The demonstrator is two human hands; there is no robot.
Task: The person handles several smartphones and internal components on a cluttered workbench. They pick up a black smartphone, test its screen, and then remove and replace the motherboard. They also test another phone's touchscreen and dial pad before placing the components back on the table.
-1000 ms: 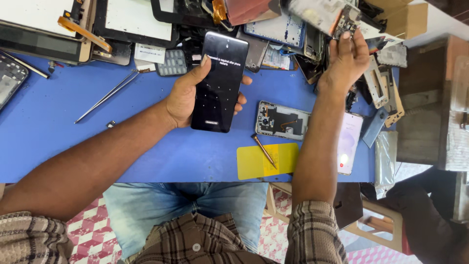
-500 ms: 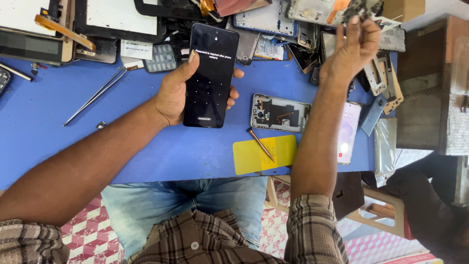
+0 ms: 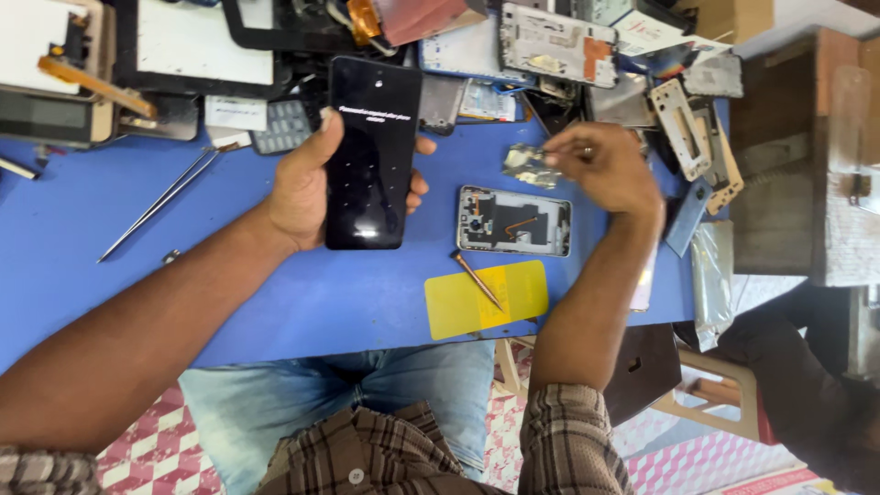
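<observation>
While the fingers of the left hand curl round the edges of a black smartphone, screen up and lit as if for reading, the right hand pinches a small crumpled metallic part between thumb and fingertips, holding it just above the blue table. Near it lies an opened phone frame, innards exposed. A thin tool rests across a yellow sheet; tweezers lie left. Spare panels and screens crowd the far edge.
</observation>
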